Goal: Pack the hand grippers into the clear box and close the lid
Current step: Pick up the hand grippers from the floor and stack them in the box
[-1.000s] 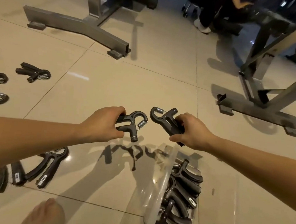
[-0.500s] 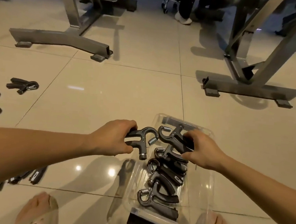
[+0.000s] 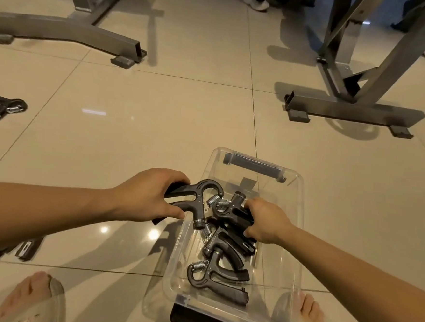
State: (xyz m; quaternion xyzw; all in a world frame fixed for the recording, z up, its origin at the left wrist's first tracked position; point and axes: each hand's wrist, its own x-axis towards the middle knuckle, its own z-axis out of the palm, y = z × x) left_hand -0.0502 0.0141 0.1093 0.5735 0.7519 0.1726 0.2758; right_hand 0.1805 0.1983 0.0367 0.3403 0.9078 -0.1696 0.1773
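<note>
the clear box (image 3: 300,227) sits open on the tiles, dark grey hand grippers (image 3: 219,279) with steel springs piled inside. my left hand (image 3: 148,196) is curled round the handles of one gripper (image 3: 196,197) over the box's left rim. my right hand (image 3: 265,220) grips a second gripper (image 3: 230,210) inside the box, their springs nearly touching. well left of the box lies a loose gripper (image 3: 6,107) and beyond the box stand metal frame feet (image 3: 353,111).
</note>
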